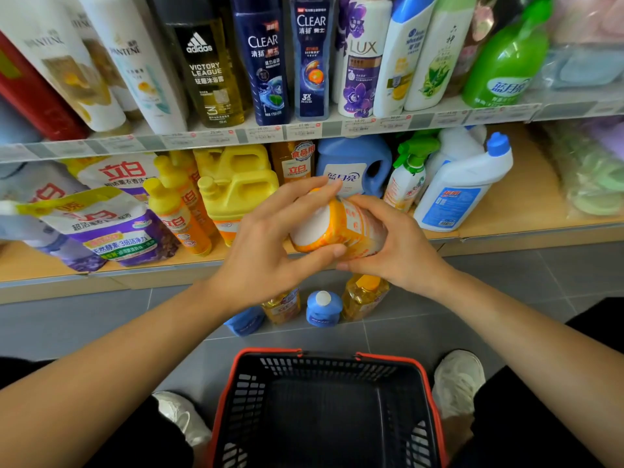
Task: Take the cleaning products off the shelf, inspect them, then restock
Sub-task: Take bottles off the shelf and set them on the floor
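Observation:
Both my hands hold an orange-and-white cleaning bottle (pixel 337 228) tipped on its side in front of the lower shelf (pixel 506 231), its white base turned toward me. My left hand (pixel 270 244) grips the base end with the thumb beneath and fingers over the top. My right hand (pixel 395 241) wraps the bottle's far part from the right. Several bottles stand on the floor below my hands: two yellow ones (pixel 364 295) and two blue ones (pixel 323 309). More detergent bottles and pouches (pixel 111 224) fill the lower shelf.
A red and black shopping basket (pixel 324 410) sits on the grey floor between my white shoes (pixel 457 380). Yellow jugs (pixel 236 184), a blue detergent jug (pixel 354 163) and a white toilet-cleaner bottle (pixel 462 187) stand behind my hands. Shampoo bottles line the upper shelf (pixel 304 130).

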A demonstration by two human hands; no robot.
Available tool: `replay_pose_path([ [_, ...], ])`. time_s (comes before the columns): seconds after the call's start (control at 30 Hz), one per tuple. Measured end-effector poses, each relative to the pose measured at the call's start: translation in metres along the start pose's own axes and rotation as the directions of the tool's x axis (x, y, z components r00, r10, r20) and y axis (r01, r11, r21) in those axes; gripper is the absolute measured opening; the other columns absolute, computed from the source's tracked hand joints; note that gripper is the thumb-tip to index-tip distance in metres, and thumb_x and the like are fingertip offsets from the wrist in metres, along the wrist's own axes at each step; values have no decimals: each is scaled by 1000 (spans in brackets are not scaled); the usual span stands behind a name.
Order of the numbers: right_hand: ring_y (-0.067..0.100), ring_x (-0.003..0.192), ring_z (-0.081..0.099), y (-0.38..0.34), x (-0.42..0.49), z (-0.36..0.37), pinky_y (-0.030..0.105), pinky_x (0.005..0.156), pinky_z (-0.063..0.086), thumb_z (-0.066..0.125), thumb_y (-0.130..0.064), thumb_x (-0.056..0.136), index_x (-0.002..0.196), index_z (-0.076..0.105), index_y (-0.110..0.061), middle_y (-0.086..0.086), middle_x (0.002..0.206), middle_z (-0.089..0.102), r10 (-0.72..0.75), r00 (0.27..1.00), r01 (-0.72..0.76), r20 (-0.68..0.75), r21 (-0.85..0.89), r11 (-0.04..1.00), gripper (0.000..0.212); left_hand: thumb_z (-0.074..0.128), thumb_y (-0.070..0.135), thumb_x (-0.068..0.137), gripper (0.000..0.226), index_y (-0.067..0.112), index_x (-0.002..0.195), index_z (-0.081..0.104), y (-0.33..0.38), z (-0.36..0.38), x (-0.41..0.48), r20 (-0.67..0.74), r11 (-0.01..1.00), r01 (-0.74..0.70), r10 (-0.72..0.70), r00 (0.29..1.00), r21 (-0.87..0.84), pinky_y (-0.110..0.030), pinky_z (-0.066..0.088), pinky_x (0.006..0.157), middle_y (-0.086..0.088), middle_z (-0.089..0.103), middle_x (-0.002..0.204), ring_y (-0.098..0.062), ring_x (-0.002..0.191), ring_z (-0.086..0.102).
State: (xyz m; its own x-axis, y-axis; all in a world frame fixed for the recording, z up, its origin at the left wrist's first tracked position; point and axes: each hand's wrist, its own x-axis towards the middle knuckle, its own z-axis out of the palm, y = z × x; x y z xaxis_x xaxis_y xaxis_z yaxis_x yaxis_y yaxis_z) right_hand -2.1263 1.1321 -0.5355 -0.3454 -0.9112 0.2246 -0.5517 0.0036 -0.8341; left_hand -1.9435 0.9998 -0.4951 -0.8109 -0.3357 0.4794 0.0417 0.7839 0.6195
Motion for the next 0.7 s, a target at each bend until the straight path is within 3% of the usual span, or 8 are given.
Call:
replay_pose_path([
  [0.1,7,114,61,0,-2,1,21,94,50,96,-17,63,135,53,-12,-3,122,63,23,1000,-23,-8,33,999,84,75,21,89,60,1,140,51,-3,4,-5,-33,993,-120,121,992,17,-46,45,112,-22,46,152,-32,143,46],
  [0.2,14,115,62,0,-2,4,27,96,51,95,-14,63,134,52,-9,2,123,64,53,999,-52,-6,94,994,83,79,11,84,52,-6,128,58,-4,8,-7,-103,981,-192,190,976,-10,-54,45,111,-23,56,138,-43,138,48],
  [0.4,13,116,63,2,-3,6,27,97,51,95,-15,64,134,52,-10,1,123,65,85,996,-86,9,140,986,82,87,6,74,42,-10,109,70,0,9,-8,-207,982,-189,185,961,-1,-48,54,102,-21,68,118,-42,124,60],
  [0.53,7,113,62,3,-4,6,20,93,49,95,-15,64,133,52,-10,-1,122,64,100,995,-100,13,133,986,81,82,14,82,30,-3,106,74,0,5,-5,-199,991,-82,60,978,-102,-46,56,98,-17,72,116,-32,122,65],
  [0.7,2,113,62,3,-4,3,15,91,47,94,-13,65,135,52,-10,-3,123,64,115,993,-116,16,118,986,81,76,23,87,21,14,106,74,-2,0,1,-116,953,134,-171,979,-272,-28,59,73,-8,63,116,-11,111,62],
])
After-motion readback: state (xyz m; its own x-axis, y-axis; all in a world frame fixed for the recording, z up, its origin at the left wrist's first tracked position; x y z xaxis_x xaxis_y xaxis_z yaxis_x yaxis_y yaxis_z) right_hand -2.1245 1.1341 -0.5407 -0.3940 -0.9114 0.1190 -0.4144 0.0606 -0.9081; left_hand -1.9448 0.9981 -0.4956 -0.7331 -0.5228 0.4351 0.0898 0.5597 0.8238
